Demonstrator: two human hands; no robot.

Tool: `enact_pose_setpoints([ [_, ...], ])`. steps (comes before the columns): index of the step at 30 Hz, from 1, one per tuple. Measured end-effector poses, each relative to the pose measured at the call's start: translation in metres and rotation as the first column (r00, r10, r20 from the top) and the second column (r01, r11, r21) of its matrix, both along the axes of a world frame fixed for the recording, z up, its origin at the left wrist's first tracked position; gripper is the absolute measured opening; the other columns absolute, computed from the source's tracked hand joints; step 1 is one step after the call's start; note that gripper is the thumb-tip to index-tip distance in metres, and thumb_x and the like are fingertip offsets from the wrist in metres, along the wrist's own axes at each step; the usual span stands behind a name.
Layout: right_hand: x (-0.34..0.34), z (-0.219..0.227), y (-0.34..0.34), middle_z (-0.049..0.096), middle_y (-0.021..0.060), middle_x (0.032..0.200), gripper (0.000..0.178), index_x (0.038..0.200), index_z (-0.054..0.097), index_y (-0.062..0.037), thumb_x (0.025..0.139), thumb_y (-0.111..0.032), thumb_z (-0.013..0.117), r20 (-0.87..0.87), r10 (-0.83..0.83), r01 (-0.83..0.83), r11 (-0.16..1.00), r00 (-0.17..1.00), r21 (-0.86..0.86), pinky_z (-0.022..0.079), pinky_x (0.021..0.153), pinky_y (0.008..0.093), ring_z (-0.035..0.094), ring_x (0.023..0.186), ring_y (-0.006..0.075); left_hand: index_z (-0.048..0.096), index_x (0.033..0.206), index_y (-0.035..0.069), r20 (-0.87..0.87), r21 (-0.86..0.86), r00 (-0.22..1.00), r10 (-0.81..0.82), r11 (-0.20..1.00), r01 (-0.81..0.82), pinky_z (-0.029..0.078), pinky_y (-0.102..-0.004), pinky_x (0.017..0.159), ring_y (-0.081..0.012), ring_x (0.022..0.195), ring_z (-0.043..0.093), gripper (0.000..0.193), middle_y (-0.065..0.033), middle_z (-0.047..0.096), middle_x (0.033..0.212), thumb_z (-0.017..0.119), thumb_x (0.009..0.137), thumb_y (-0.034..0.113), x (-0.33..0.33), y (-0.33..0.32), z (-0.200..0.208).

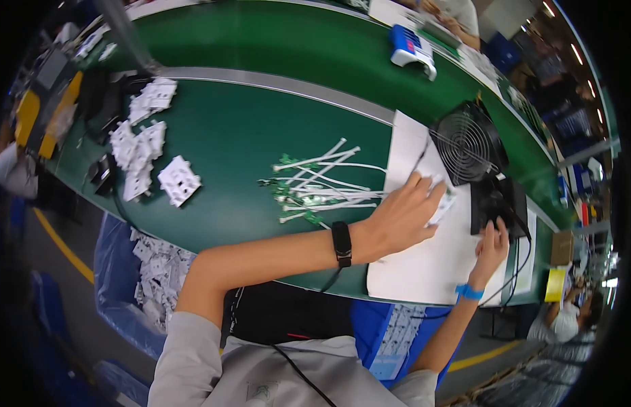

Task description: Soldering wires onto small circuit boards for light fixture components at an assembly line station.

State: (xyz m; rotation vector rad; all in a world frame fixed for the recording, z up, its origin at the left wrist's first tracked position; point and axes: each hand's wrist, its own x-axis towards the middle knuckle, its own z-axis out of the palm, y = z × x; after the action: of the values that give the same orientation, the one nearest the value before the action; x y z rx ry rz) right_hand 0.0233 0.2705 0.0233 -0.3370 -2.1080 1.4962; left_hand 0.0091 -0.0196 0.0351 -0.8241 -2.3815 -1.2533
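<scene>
My left hand (403, 216) curls over a white plastic part (443, 202) on a white sheet (397, 271), its fingers closed about the edge and hiding much of the part. Over at the right, my right hand (491, 249) has its bent fingers against the front of a black boxy device (497, 200). Whatever lies between those fingertips is too small to make out. Left of my left hand lies a loose bundle of white cables (329, 193) with small green circuit boards (288, 197) at their ends.
A round black fan (468, 146) with a wire guard stands behind the sheet. White plastic plates (142, 152) are piled at the left, one plate (180, 181) apart. Below the table edge, a blue-lined bin (115, 285) holds more white pieces. Dark cords (522, 264) hang by my right wrist.
</scene>
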Motion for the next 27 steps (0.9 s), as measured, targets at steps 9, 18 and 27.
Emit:
enact_pose_setpoints([
  [9,0.04,0.004,-0.094,0.058,-0.0005,0.075,0.02,0.115,0.068,-0.0018,0.105,-0.014,0.056,0.116,0.323,-0.319,0.946,0.939,-0.054,0.023,0.045,0.0213,0.035,0.052,0.0007,0.052,0.131,-0.011,-0.279,-0.099,0.606,0.745,0.605,-0.79,0.048,-0.0495,0.099,-0.0461,0.112,0.056,0.076,-0.0318,0.062,0.119,0.077,0.086,0.044,-0.155,-0.229,-0.019],
  [18,0.048,0.04,-0.209,0.065,0.007,0.078,0.016,0.109,0.069,0.0022,0.094,-0.005,0.068,0.193,0.765,-0.788,0.589,0.615,0.177,0.05,0.067,0.0296,0.061,0.069,0.0136,0.052,0.14,-0.005,0.007,-0.609,0.81,0.587,0.645,-0.462,0.048,-0.0475,0.104,-0.0425,0.121,0.056,0.078,-0.0288,0.059,0.129,0.08,0.084,0.042,0.075,-0.314,0.04],
  [27,-0.038,-0.008,-0.349,0.062,0.0158,0.099,0.017,0.095,0.068,-0.004,0.084,-0.014,0.076,0.104,0.778,-0.519,0.306,0.619,0.798,0.048,0.083,0.0465,0.06,0.096,0.0365,0.054,0.14,0.006,-0.084,-0.39,0.794,0.601,0.714,-0.582,0.04,-0.0517,0.115,-0.0488,0.133,0.049,0.059,-0.0323,0.05,0.142,0.076,0.085,0.013,0.174,-0.277,-0.018],
])
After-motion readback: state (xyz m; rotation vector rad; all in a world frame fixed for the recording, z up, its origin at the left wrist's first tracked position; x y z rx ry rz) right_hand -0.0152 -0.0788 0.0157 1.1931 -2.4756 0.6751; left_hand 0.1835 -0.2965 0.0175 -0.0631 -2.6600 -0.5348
